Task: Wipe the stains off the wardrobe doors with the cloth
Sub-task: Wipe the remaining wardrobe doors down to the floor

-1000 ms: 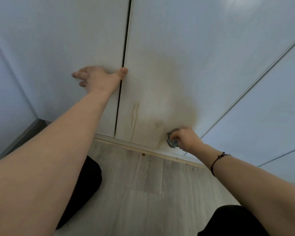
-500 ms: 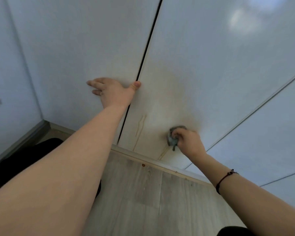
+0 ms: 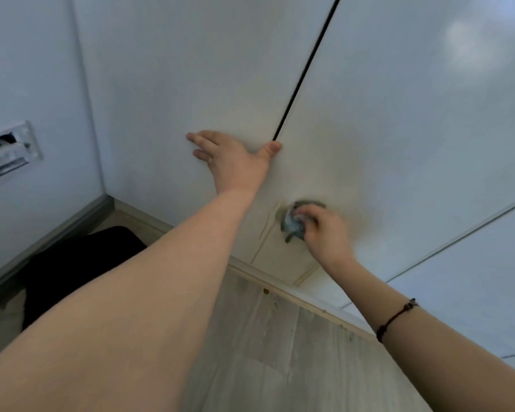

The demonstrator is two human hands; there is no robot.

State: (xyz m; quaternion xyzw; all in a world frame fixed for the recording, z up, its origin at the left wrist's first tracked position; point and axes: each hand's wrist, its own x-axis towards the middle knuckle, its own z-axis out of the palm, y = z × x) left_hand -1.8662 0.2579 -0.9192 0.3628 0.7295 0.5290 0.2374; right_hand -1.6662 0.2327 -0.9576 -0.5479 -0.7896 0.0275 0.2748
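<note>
Mid-wipe, not done. Right hand has fingers curled tight around a balled grey cloth, pressed low on the right wardrobe door. Left hand is flat with fingers spread on the left wardrobe door, thumb at the door gap. Left to clear: brown drip streaks just left of the cloth and a wide tan smear above it.
</note>
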